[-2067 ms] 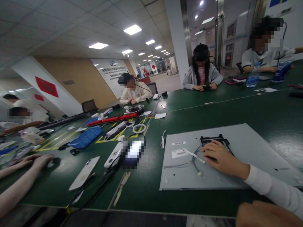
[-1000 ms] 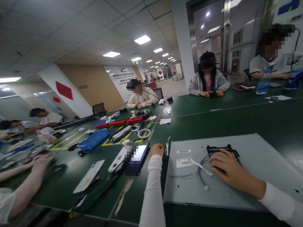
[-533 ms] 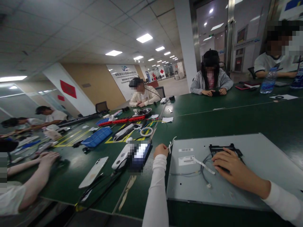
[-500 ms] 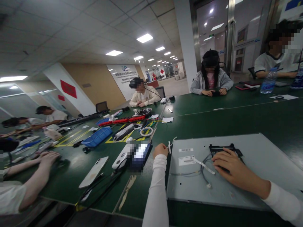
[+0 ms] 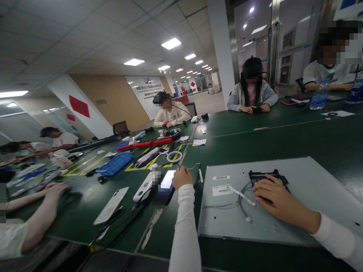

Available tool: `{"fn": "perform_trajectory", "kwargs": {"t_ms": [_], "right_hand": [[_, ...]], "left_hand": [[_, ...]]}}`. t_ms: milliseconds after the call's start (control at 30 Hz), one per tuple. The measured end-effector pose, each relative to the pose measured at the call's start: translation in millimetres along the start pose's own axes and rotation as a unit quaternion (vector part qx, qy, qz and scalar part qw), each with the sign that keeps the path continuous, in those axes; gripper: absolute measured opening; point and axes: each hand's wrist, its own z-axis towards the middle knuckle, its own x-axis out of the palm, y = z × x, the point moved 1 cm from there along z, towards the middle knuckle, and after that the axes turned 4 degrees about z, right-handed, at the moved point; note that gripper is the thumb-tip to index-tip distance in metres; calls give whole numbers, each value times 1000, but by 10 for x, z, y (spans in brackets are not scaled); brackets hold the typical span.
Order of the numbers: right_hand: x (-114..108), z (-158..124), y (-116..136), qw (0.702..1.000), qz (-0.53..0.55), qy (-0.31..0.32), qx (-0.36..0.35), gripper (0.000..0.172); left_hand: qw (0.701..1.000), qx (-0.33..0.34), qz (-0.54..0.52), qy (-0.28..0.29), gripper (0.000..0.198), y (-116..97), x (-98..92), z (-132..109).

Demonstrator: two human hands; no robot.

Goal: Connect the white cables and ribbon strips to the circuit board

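Note:
My left hand is closed with its fingers curled, above the table by the corner of a lit phone-like device. From its fingers a thin pale wire runs out to the right; the grip itself is mostly hidden. A small white tag lies near the wire, beside a flat grey metal panel. My right hand lies on the panel with its fingers stretched over a black plastic bracket, covering part of it. Left of this hand, a grey cable with a white connector lies on the panel.
To the left are a white phone, a white power bank with black cables and a blue tray. A red strip lies farther back. Co-workers sit around the green table; another person's arms rest at left.
My left hand has moved left, away from the panel and the white tag, and the thin wire has shifted with it. My right hand stays on the bracket.

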Motion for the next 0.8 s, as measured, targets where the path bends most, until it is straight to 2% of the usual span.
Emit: {"fn": "perform_trajectory", "kwargs": {"t_ms": [167,233,333,400,500,600,667,733,800], "right_hand": [[6,3,-11,1000,-5,-4,-1,20],[-2,2,-37,1000,-10,-18,2,20],[-41,4,-99,998,-10,-58,24,21],[-86,12,-147,994,6,-90,55,25],[-156,36,-213,981,65,-142,111,39],[-191,61,-268,961,150,-178,149,58],[-193,73,-300,948,202,-183,165,65],[-193,80,-326,941,234,-172,174,63],[-203,83,-349,941,245,-142,185,49]], "left_hand": [[991,-77,-101,-31,13,133,41,69],[982,-59,-176,-44,13,82,45,85],[950,-2,-310,-45,14,-134,5,48],[913,32,-406,-7,16,-343,-52,-40],[846,82,-517,103,19,-682,-165,-264],[783,122,-576,202,21,-961,-282,-539],[750,136,-601,241,22,-1091,-345,-703],[729,144,-611,273,22,-1182,-383,-834],[713,141,-618,299,22,-1242,-392,-927]]}}
